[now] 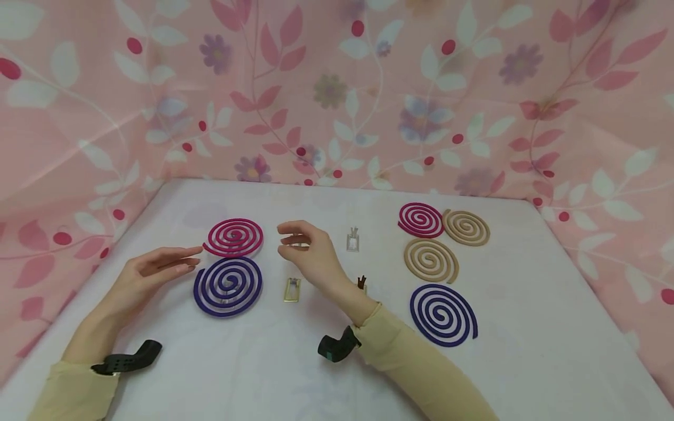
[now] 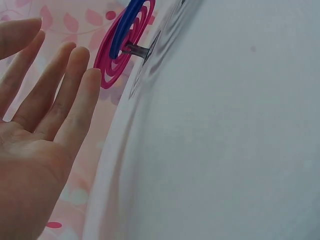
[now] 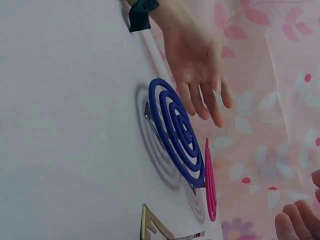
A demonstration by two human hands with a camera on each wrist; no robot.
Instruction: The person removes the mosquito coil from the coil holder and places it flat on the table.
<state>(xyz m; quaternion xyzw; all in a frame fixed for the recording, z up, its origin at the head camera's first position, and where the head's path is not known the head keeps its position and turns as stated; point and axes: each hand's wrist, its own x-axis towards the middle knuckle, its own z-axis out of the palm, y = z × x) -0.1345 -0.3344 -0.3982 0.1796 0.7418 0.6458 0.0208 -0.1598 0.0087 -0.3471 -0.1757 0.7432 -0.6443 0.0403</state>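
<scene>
Pink coil: raised on a metal stand, at 10 o'clock from the middle of the white table.
Blue coil: raised likewise; just beside the pink coil, at its 6 o'clock.
Left hand: open, fingers extended, gripping nothing; at 8 o'clock from the pink coil, fingertips near its rim.
Right hand: fingers loosely bent, no grip visible; at 3 o'clock from the pink coil.
Gold stand: at 3 o'clock from the blue coil.
Coil group, 3 o'clock side: second pink coil, two beige coils, second blue coil.
Floral cloth: at 12 o'clock, behind the table.
</scene>
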